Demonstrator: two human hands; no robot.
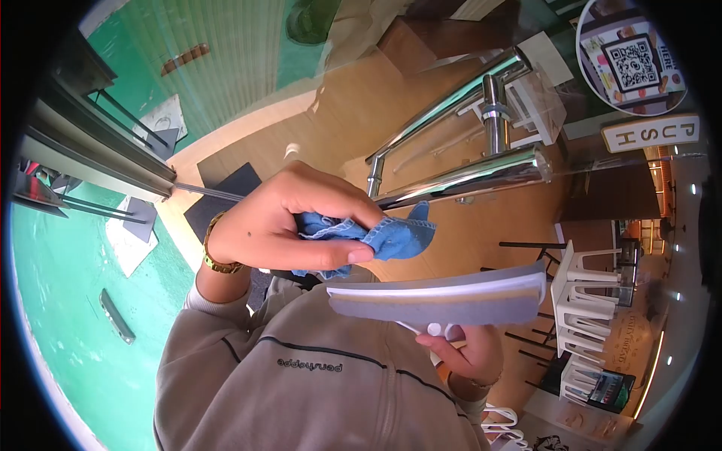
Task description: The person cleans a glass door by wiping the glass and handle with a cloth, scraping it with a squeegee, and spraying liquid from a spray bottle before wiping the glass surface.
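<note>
wood-toned floor [455, 244] runs through the middle of the view, green ground [75, 263] to the left, white chairs [583, 301] and a push sign [650, 133] to the right. left hand [295, 197] holds a blue cloth [402, 237], bunched, one corner poking free past the fingertips; thumb and forefinger pinch it, the other fingers curled and mostly hidden. cloth lies just beside the near end of a chrome door handle [481, 177]; contact cannot be told from this angle. right hand [474, 357], close to the chest, grips a wiper [444, 297] with its long blade held crosswise; thumb visible against the white grip, remaining fingers hidden, so their spread cannot be told. step in hand, as judged: cloth work near the handle, wiper held aside. next move, as judged, calls for a firm pinch on the cloth and the blade kept clear of the chrome.
</note>
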